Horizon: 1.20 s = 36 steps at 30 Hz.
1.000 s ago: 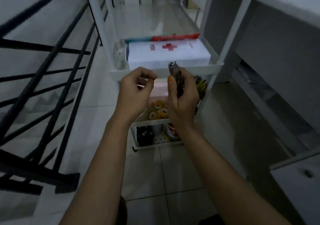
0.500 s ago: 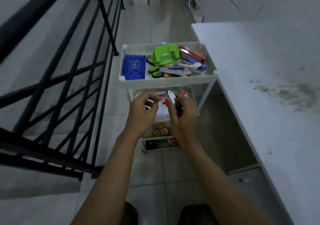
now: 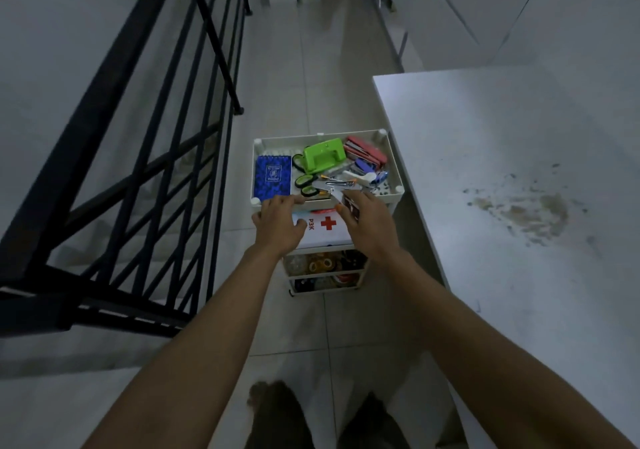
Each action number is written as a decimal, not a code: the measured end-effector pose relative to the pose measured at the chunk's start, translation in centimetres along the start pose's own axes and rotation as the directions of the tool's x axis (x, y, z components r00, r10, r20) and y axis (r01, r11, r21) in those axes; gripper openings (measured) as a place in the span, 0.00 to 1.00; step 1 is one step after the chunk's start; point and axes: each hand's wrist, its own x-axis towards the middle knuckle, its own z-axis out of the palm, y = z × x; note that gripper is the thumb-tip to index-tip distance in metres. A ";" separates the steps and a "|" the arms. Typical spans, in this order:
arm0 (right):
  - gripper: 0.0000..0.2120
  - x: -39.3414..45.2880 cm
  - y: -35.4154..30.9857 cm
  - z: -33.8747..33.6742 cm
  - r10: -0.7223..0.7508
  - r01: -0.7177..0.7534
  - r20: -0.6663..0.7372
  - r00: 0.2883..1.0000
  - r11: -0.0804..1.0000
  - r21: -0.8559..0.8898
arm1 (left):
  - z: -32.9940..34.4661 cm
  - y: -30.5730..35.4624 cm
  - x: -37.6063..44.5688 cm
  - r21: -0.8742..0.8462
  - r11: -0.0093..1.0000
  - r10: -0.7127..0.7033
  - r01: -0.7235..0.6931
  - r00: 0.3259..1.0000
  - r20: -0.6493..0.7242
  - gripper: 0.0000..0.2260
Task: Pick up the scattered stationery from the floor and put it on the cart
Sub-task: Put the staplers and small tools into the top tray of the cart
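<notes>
The white cart's top tray (image 3: pixel 394 158) holds a blue notebook (image 3: pixel 272 177), a green hole punch (image 3: pixel 322 156), green-handled scissors (image 3: pixel 304 182) and several other small stationery pieces. My right hand (image 3: pixel 369 230) grips a small dark stapler (image 3: pixel 346 201) with a metal front. Its tip sits just above the tray's near rim. The fingers of my left hand (image 3: pixel 278 223) reach forward and rest on the near rim, below the notebook, holding nothing.
A white first-aid box (image 3: pixel 323 230) lies on the shelf below, with tape rolls (image 3: pixel 318 265) on a lower shelf. A black stair railing (image 3: pixel 156 137) runs along the left. A stained white table (image 3: pixel 519 189) stands close on the right. My feet (image 3: pixel 273 414) are on the tiled floor.
The view has risen from beside the cart to above it. Both hands moved forward to the top tray's near rim, the right still holding the stapler, the left uncurling onto the rim.
</notes>
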 end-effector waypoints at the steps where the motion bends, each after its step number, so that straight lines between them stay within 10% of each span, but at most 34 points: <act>1: 0.13 0.3 0.0 0.1 0.010 -0.009 0.020 1.000 1.000 -0.007 | -0.1 -0.2 0.1 0.008 1.000 0.005 -0.005 1.000 0.007 0.18; 14: 0.14 4.7 -2.6 4.2 0.078 -0.075 0.006 0.997 0.975 -0.208 | -2.8 -3.5 5.2 -0.236 0.949 0.177 -0.207 0.974 -0.143 0.05; 25: 0.17 10.5 -5.2 7.8 0.072 -0.056 0.017 0.997 0.879 -0.473 | -2.1 -7.0 9.6 0.070 0.973 0.207 -0.222 0.963 0.171 0.28; 36: 0.17 9.2 -3.0 7.4 0.059 -0.117 -0.186 0.981 0.941 -0.317 | -1.8 -6.1 11.4 -0.015 0.971 0.238 -0.238 0.971 -0.025 0.24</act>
